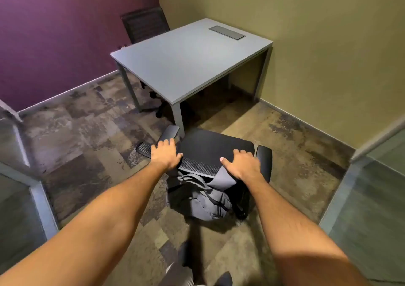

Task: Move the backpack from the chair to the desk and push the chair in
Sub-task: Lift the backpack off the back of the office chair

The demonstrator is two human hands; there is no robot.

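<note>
A black office chair (215, 147) stands just in front of me, its seat facing the grey desk (186, 60). A grey backpack (203, 200) hangs over the chair's mesh backrest (197, 166) and droops down behind it, toward me. My left hand (165, 154) grips the top of the backrest on its left end. My right hand (243, 165) rests on the right end of the backrest, over the grey fabric of the backpack. The desk top is bare except for a flat grey cable hatch (226, 32).
A second black chair (145, 26) stands behind the desk against the purple wall. The desk sits in the corner by the olive wall. Glass partitions (372, 209) flank me left and right. Patchy carpet lies between chair and desk.
</note>
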